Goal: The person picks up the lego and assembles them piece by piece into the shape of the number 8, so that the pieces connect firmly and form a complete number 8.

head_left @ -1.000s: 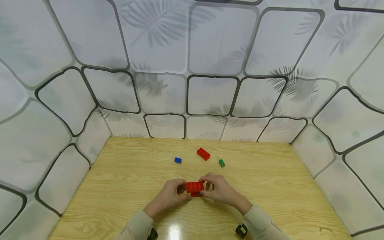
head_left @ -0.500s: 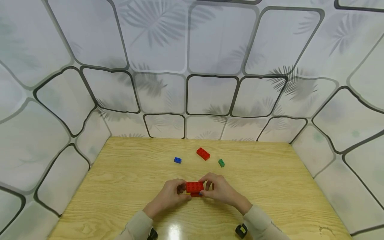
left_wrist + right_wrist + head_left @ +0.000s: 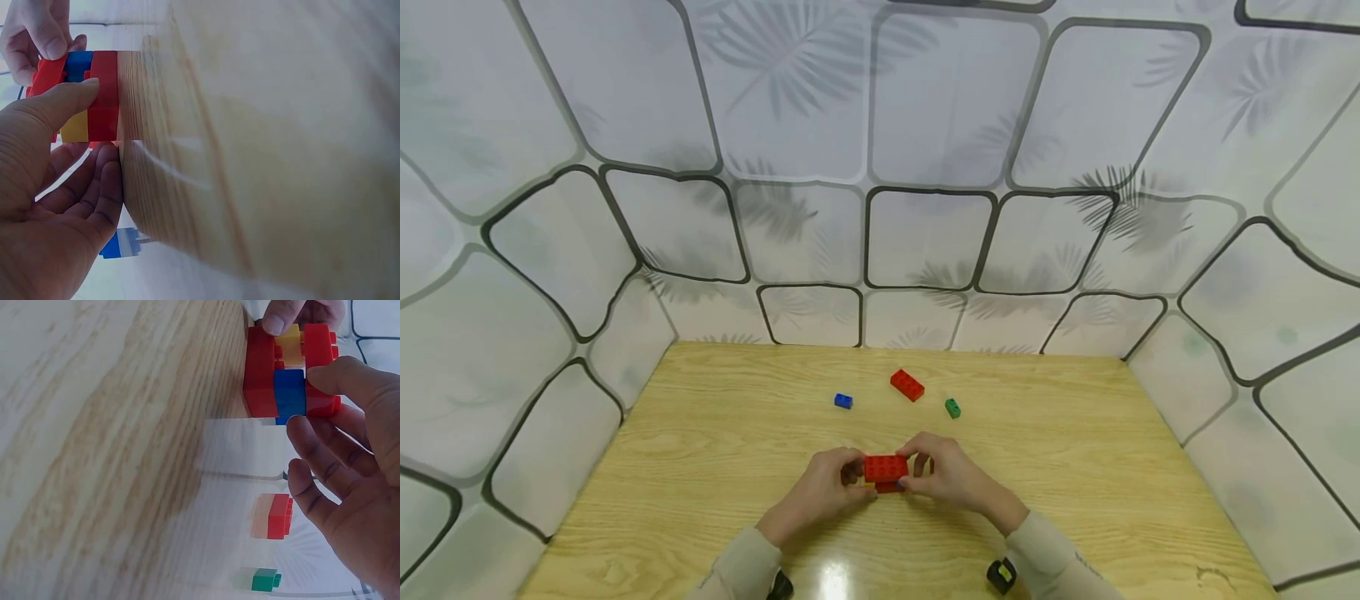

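Moved since the earlier head frames: nothing that can be told among hands or bricks; the whole scene sits a trace further left, which reads as slight head drift.

Meaning for the work: judged a steadying or pressing pause, with the layering incomplete.

Item 1, brick stack (image 3: 886,471): one, between both hands near the person's side of the bench (image 3: 737,392), apparently standing on it. Parts: lower red brick (image 3: 259,372) at the base; yellow brick (image 3: 288,347) on its left part; middle blue brick (image 3: 289,390) on its right part; upper red brick (image 3: 319,369) across the top, studs up. Condition: a gap with a yellow stud shows below the upper red brick at the yellow end; at the blue end the two look in contact. Judged not fully seated.

Item 2, left hand (image 3: 829,482): holds the stack's left end, thumb along the near side, some fingers behind; their exact contact is hidden.

Item 3, right hand (image 3: 946,473): fingers and thumb pinch the right end, thumb on the upper red brick; remaining fingers apart.

Item 4, loose bricks, beyond the hands: small blue brick (image 3: 843,401), red brick (image 3: 907,385), green brick (image 3: 952,408); separate, none touched.
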`<state>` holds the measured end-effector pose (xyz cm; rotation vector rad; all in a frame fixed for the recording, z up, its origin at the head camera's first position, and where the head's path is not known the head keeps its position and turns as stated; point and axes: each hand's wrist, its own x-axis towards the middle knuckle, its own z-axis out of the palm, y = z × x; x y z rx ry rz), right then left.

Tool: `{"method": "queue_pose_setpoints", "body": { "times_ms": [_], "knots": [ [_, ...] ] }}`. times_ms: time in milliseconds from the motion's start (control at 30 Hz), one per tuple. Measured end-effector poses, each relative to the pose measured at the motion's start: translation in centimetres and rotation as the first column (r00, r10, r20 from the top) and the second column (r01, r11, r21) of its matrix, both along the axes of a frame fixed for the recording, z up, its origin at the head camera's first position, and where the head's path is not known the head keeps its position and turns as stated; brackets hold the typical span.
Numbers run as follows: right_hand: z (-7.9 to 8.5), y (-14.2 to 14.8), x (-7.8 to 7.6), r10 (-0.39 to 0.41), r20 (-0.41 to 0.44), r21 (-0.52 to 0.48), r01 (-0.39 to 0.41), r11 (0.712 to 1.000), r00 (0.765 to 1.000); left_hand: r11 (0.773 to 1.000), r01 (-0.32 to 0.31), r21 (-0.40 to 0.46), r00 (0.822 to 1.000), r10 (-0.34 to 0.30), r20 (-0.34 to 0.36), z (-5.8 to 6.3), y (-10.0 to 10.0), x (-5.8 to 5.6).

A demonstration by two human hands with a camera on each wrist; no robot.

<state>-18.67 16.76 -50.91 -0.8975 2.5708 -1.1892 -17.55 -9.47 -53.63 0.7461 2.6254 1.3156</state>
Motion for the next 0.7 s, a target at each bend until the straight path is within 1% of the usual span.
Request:
{"method": "queue_pose_setpoints", "body": {
  "times_ms": [133,400,567,700],
  "knots": [
    [0.19,-0.03,-0.06,-0.006,0.02,0.016,0.006,1.0,1.0,1.0,-0.005,-0.002,1.0,0.005,0.016,0.09,-0.04,0.03],
    [0.29,-0.12,0.03,-0.008,0.004,-0.001,0.008,1.0,1.0,1.0,-0.003,-0.013,1.0,0.004,0.007,0.22,0.04,-0.08],
    [0.31,-0.2,0.09,-0.01,0.011,0.006,0.01,1.0,1.0,1.0,0.012,0.013,1.0,-0.012,-0.009,0.22,0.11,-0.06],
    [0.38,-0.21,0.13,-0.005,0.016,0.004,0.005,1.0,1.0,1.0,0.011,0.03,1.0,-0.01,-0.003,0.21,0.12,-0.03]
  ]
}}
